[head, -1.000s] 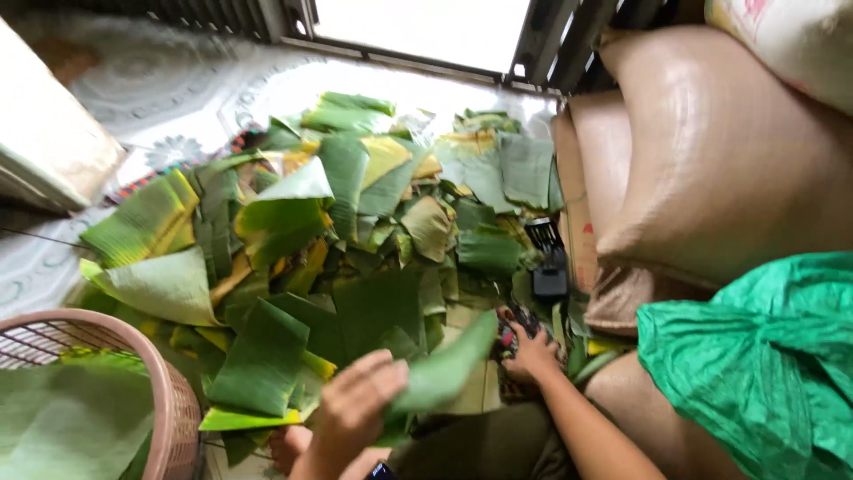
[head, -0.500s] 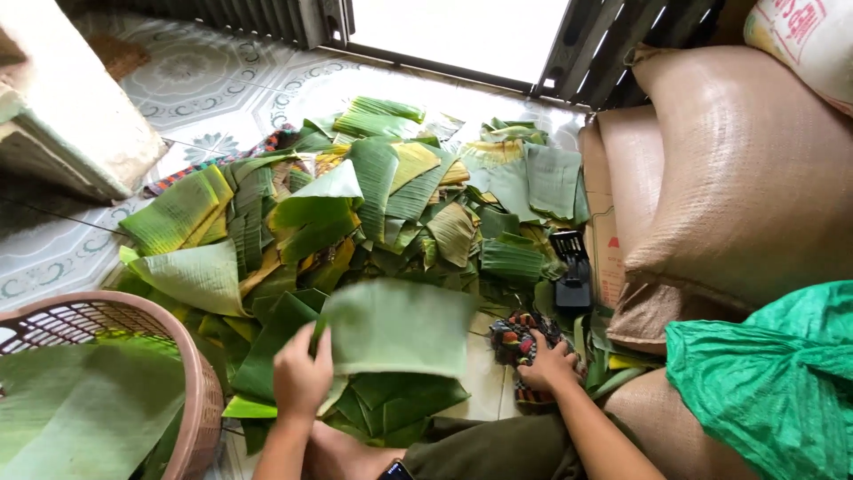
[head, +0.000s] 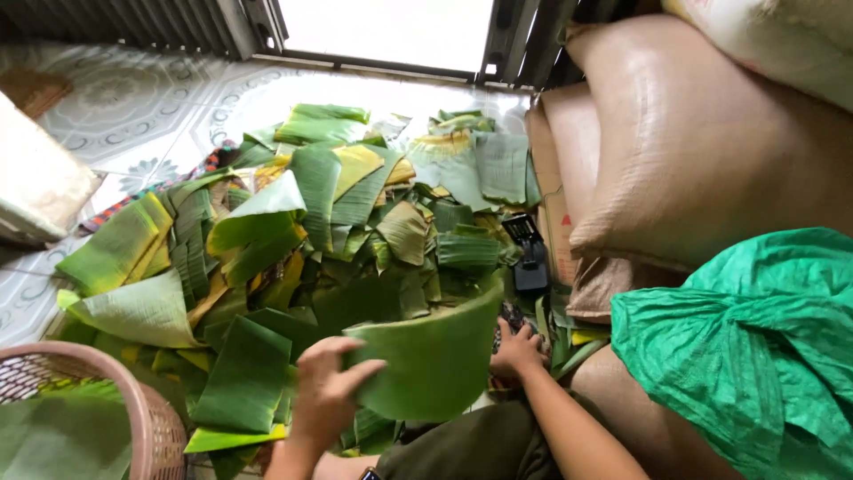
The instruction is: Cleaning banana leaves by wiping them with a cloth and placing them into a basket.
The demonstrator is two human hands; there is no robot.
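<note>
**Banana leaves spread over a tiled floor**

A patterned pale tile floor (head: 115, 107) runs to a bright doorway with dark metal bars (head: 524, 44); a heap of cut green and yellowing banana leaves (head: 338, 222) covers it beyond the fingers. Bulging brown woven sacks (head: 693, 133) stand past the right hand (head: 515, 348), with a crumpled green plastic bag (head: 755, 338) beside that forearm.

Half a second ago the broad green banana leaf piece (head: 435, 356) lay flatter; now it curls upward, and the left hand (head: 324, 391) has shifted right, fingers closed on its edge. The right hand's fingers are hidden behind the leaf, their grip unclear.

Left of the left hand, a pink woven plastic basket (head: 147, 409) holds green leaves.
</note>
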